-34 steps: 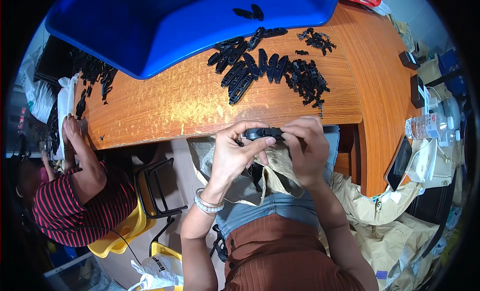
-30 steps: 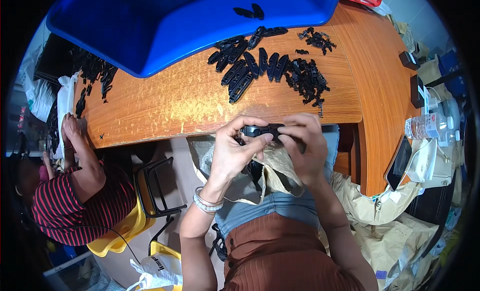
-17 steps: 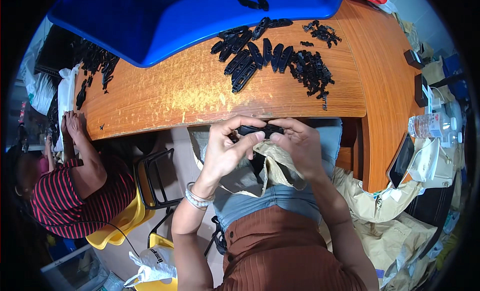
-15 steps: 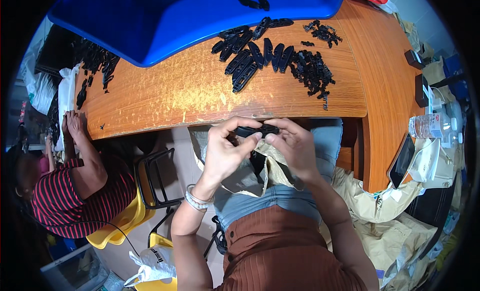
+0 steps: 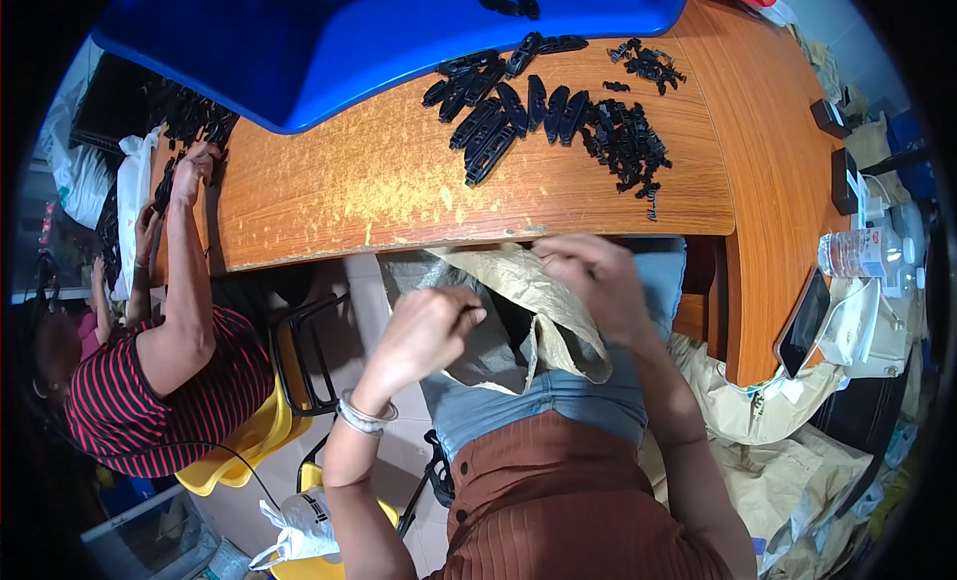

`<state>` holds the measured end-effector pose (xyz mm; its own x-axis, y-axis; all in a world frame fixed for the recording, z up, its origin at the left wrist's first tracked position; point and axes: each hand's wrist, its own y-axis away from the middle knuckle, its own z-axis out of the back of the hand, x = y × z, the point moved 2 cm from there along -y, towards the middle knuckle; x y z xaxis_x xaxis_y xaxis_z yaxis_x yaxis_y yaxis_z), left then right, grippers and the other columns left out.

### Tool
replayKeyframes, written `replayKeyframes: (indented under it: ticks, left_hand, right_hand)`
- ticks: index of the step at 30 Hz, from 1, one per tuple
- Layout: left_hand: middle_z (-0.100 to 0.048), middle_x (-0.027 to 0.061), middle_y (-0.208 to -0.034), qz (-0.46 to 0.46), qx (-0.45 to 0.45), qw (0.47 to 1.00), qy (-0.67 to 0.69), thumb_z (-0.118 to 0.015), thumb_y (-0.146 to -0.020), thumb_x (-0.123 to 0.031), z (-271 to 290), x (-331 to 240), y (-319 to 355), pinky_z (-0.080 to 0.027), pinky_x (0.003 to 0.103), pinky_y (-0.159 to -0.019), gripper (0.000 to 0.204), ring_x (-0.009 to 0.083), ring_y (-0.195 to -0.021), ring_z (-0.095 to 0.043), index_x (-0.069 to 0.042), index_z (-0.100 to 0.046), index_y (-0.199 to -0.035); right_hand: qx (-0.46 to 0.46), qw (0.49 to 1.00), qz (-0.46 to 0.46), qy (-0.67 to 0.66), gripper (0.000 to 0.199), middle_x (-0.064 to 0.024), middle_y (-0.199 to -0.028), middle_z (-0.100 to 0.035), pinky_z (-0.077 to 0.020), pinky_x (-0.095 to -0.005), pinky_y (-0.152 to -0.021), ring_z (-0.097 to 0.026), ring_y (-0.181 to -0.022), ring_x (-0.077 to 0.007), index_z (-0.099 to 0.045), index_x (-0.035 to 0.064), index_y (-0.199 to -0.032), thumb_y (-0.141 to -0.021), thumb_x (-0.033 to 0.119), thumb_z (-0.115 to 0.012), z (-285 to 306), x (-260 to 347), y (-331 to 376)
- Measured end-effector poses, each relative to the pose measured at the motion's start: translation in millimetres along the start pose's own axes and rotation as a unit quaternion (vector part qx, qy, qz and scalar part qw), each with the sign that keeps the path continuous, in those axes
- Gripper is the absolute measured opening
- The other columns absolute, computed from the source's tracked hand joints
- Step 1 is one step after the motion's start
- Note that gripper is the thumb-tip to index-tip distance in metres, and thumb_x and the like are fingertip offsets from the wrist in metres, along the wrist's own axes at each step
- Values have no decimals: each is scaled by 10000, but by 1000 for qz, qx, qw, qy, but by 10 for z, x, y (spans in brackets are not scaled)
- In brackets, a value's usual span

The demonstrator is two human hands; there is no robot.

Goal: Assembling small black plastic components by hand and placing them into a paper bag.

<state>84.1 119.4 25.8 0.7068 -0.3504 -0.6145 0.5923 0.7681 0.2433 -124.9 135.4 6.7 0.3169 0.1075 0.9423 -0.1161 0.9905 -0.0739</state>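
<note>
My left hand [image 5: 427,331] is curled, thumb and fingertips drawn together, over the left side of an open paper sack [image 5: 573,346] on my lap. Whatever it may hold is hidden. Near the table edge, my right hand [image 5: 590,281] hovers above the sack's right side; its bent fingers are smeared by motion, and I see nothing certain in them. The sack has a tan outside and a grey inner lining, and its mouth gapes dark between my hands. Beyond lie several long black plastic housings [image 5: 488,153] and a heap of small black plastic parts [image 5: 625,146].
A big blue bin [image 5: 399,52] stands at the table's far side. A phone [image 5: 801,321] and a plastic bottle [image 5: 855,252] sit at right. On the left, a co-worker in a striped shirt [image 5: 164,391] reaches to a black pile [image 5: 189,117], beside a yellow chair [image 5: 234,445].
The black plastic piece held between both hands is gone from sight. My hands have parted, the left moving down and left. The sack's tan flap has risen; the co-worker's arm reached forward.
</note>
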Motion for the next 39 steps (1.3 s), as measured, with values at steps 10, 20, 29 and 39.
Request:
replayKeyframes:
  ticks: [10, 20, 29, 39]
  left_hand:
    - [-618, 148, -639, -122, -34, 992, -29, -630, -798, -138, -42, -243, -393, -474, 401, -536, 229, 309, -567, -594, 0, -568, -627]
    - [-513, 179, -844, -14, -348, 927, -138, -658, -738, -101, 144, 55, -1091, -447, 408, -588, 227, 331, -779, -549, 10, -534, -893]
    - [-499, 173, -894, -90, -386, 900, -183, -623, -769, -59, 31, 43, -990, -452, 427, -644, 214, 325, -801, -528, 4, -536, -955]
    - [-600, 83, -919, 33, -232, 870, 434, -585, -857, -65, -54, -87, -782, -449, 257, -509, 173, 138, -653, -572, -29, -637, -1018]
  right_hand:
    - [-303, 935, 62, 174, 152, -76, -826, -602, -435, -232, -661, -546, -745, -145, -645, 3, -953, -812, 10, -586, 869, -336, 69]
    - [-280, 869, -2, 408, 180, -124, -820, -563, -420, -366, -693, -540, -779, -288, -589, -7, -789, -734, 121, -703, 718, -358, 8]
    - [-392, 907, 21, 153, 113, -111, -805, -584, -446, -347, -672, -559, -734, -264, -591, -11, -815, -731, -12, -667, 670, -463, 127]
    - [-336, 887, 234, 214, 155, -133, -806, -634, -486, -315, -685, -606, -771, -254, -628, -16, -846, -717, -99, -647, 495, -21, 145]
